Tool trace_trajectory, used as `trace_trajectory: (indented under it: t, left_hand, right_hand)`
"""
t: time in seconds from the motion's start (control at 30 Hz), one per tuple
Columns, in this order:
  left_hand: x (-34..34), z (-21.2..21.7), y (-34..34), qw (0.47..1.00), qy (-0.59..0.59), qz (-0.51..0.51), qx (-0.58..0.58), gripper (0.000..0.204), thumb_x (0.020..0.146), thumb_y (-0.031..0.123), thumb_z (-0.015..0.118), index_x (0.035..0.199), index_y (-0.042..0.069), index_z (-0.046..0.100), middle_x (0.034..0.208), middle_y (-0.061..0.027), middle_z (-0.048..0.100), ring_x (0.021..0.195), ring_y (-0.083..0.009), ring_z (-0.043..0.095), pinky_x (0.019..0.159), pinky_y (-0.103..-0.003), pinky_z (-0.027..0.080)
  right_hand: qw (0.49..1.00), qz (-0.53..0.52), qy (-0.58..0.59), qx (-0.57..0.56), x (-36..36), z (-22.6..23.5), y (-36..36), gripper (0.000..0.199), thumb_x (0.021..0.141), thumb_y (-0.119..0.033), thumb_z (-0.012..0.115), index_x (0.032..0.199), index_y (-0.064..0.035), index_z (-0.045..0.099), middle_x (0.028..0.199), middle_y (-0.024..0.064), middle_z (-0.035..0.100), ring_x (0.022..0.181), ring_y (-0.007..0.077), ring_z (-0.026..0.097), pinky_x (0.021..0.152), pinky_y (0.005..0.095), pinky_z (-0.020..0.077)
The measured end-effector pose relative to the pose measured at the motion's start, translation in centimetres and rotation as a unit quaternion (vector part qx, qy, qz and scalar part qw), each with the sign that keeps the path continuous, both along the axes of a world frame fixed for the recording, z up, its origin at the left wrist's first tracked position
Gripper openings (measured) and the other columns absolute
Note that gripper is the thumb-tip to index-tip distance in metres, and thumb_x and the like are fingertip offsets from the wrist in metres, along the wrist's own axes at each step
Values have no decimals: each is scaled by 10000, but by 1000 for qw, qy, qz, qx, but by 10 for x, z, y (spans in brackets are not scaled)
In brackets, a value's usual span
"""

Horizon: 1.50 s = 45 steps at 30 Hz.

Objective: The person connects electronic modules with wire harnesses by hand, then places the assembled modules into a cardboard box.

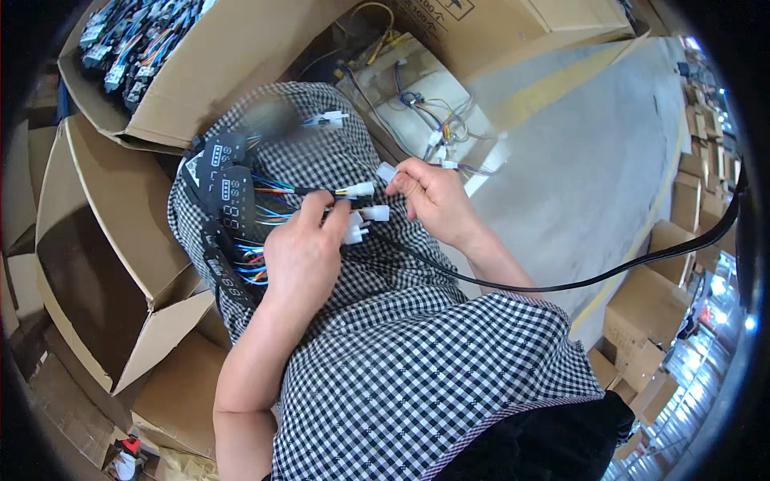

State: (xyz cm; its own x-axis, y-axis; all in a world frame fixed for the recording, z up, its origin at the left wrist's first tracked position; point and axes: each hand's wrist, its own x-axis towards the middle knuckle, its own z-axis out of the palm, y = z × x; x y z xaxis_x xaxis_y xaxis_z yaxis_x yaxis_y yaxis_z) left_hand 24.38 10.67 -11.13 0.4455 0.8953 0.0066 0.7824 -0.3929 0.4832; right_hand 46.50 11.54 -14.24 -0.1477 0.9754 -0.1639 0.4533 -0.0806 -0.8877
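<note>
Several black display modules point(237, 200) with coloured wires lie across my checked-cloth lap. My left hand point(309, 248) is over the wires, its fingers closed on a black-sleeved wire lead. White plug connectors point(375, 213) stick out beside its fingertips. To the right, my right hand point(437, 199) pinches a white connector point(387, 172) between thumb and fingers, apart from the plugs at my left hand. Just beyond it, a white board point(429, 84) carries thin coloured wires and small white connectors point(437, 140). Another module's white plug point(327, 119) lies farther up my lap.
An open carton point(172, 100) at the far left is heaped with wired modules point(136, 52). Another open carton point(96, 216) stands at my left. A black cable point(577, 282) runs from my lap to the right. Stacked cartons point(650, 305) line the right side.
</note>
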Motion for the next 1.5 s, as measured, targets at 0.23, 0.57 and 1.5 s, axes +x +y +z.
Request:
trace_trajectory:
  t: [0.23, 0.57, 1.5]
  left_hand:
    - [-7, -19, 9, 995, -102, 3, -16, 371, 626, -70, 664, 961, 89, 667, 936, -53, 632, 805, -262, 659, 653, -363, 524]
    - [-16, -14, 10, 986, -145, 18, -74, 286, 667, -33, 637, 929, 83, 647, 892, -76, 618, 819, -307, 641, 671, -396, 511]
    - [3, -15, 12, 997, -5, -13, 72, 467, 644, -23, 680, 1098, 86, 674, 1141, -80, 607, 783, -236, 668, 635, -342, 535]
  right_hand:
    - [996, 46, -33, 68, 21, 8, -15, 102, 921, -148, 628, 900, -49, 643, 737, 81, 652, 641, 249, 656, 556, 348, 483]
    - [848, 248, -271, 383, 22, 28, -2, 172, 759, -127, 711, 927, -95, 688, 699, -17, 611, 586, 147, 582, 498, 314, 380]
    - [989, 95, -87, 67, 8, -16, -10, 127, 933, -171, 604, 938, -60, 665, 758, 91, 676, 710, 281, 671, 609, 381, 502]
